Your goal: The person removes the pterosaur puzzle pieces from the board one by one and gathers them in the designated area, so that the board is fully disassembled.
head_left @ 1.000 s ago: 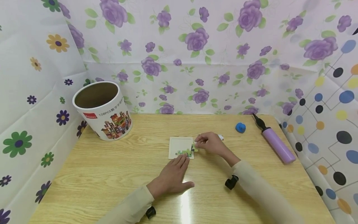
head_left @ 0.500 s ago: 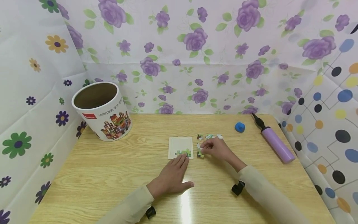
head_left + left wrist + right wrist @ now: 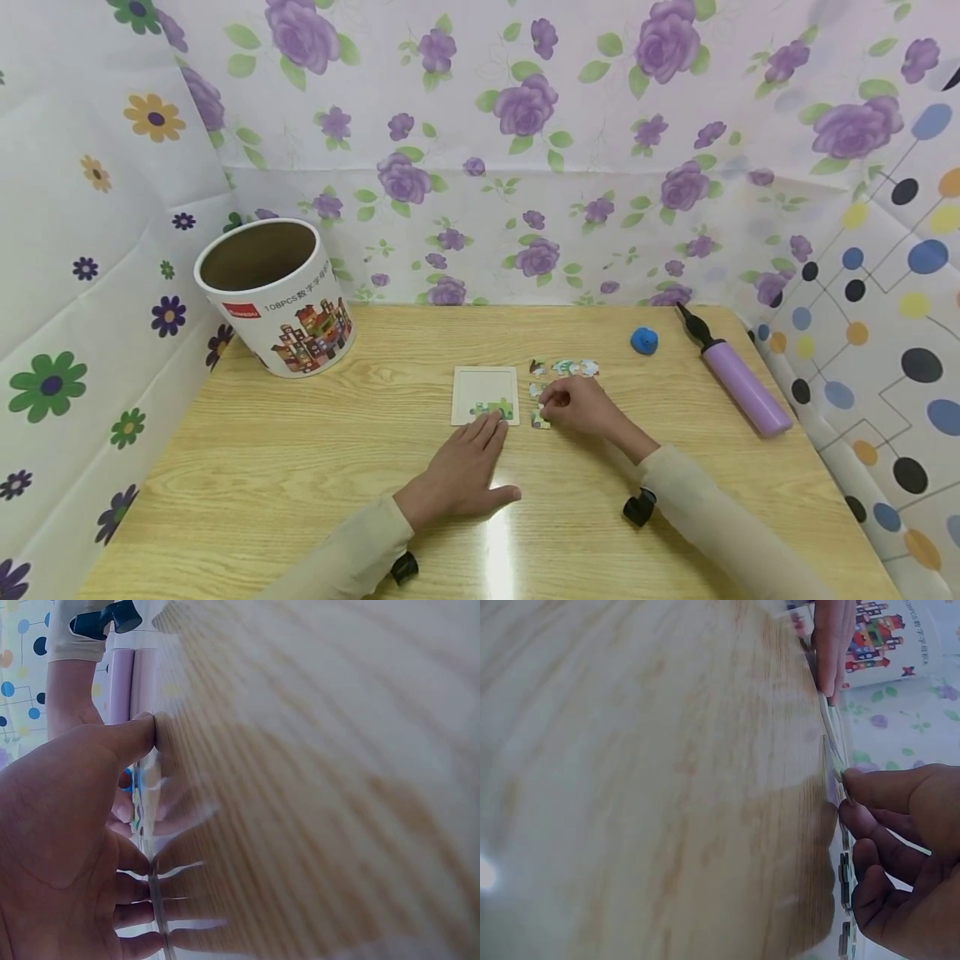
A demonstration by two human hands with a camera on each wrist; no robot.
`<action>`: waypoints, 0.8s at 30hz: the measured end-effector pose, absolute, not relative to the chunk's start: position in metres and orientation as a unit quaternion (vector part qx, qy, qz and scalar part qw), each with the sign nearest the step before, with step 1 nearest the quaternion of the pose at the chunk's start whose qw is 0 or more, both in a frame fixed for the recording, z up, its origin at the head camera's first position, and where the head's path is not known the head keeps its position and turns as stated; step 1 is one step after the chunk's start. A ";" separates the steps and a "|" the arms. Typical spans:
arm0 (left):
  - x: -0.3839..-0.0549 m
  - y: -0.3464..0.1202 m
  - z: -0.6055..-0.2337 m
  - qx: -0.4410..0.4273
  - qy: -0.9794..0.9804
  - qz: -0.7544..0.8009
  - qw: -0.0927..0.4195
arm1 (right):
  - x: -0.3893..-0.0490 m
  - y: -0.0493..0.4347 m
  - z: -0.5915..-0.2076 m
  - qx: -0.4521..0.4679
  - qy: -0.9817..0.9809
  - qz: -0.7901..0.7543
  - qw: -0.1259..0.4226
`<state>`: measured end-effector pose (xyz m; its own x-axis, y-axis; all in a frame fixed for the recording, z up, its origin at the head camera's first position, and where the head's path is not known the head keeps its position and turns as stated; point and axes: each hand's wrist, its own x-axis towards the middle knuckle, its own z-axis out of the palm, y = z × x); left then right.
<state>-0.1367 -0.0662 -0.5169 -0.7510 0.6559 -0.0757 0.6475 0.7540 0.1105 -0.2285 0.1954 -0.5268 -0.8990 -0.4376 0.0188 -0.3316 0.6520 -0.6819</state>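
Note:
A square puzzle tray (image 3: 480, 385) lies on the table, with joined green puzzle pieces (image 3: 495, 409) along its bottom right. My left hand (image 3: 461, 471) lies flat with straight fingers, its fingertips resting on the tray's near edge. To the right of the tray, my right hand (image 3: 581, 406) pinches a green puzzle piece (image 3: 540, 419) between thumb and forefinger, low at the table. In the right wrist view, the thumb and forefinger of my right hand (image 3: 900, 825) meet at a thin piece edge. Just above it sits another loose piece (image 3: 536, 389).
More loose puzzle pieces (image 3: 575, 367) lie behind my right hand, one dark-topped piece (image 3: 537, 367) to their left. A large white bucket (image 3: 281, 308) stands at the back left. At the right are a small blue toy (image 3: 644, 340) and a purple hand pump (image 3: 746, 387).
My right hand has drawn back rightward from the tray's right edge with the green puzzle piece, which is now beside the tray. My left hand has stayed in place.

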 end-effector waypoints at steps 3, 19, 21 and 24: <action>-0.137 -0.066 -0.517 0.347 0.935 0.036 0.057 | -0.229 0.195 -0.526 -0.213 0.907 -0.355 0.074; -0.137 -0.065 -0.515 0.345 0.936 0.026 0.062 | -0.232 0.188 -0.516 -0.222 0.916 -0.329 0.055; -0.137 -0.064 -0.514 0.345 0.936 0.028 0.066 | -0.233 0.184 -0.514 -0.231 0.913 -0.330 0.056; -0.137 -0.064 -0.513 0.350 0.934 0.024 0.067 | -0.234 0.177 -0.511 -0.242 0.912 -0.327 0.060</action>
